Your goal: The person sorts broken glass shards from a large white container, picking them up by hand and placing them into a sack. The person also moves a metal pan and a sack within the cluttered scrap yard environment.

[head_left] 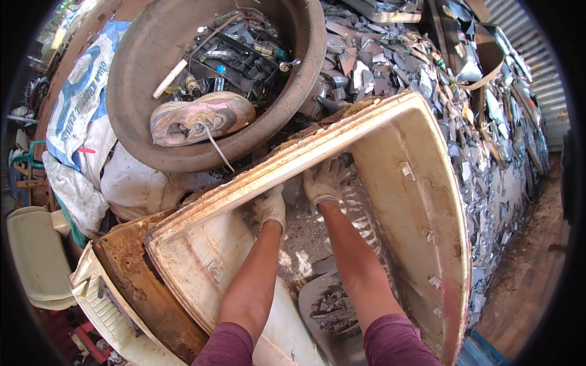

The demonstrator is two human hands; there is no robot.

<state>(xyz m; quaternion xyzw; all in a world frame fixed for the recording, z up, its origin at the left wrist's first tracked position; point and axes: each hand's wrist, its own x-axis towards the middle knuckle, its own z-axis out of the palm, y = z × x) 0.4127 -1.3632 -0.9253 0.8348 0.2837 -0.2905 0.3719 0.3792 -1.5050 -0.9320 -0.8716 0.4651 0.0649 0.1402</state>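
Both my hands reach into a dirty cream-coloured refrigerator shell point(403, 134) lying open side up. My right hand point(323, 182), in a soiled pale work glove, has its fingers spread near the shell's far inner wall. My left hand point(270, 207), gloved alike, is beside it under the far rim; its fingers are mostly hidden. Dark dirt and fine debris point(308, 235) cover the shell's bottom. Nearer me, between my forearms, sits a grey tub-like piece point(311, 299) with broken shards point(336, 310) in it.
Beyond the rim stands a large brown round basin point(137, 122) holding a worn shoe point(204, 119), batteries and scraps. Broken dark plastic shards point(390, 67) pile up at the right. White sacks point(131, 183), a rusty panel point(131, 262) and a cream chair point(39, 256) are at the left.
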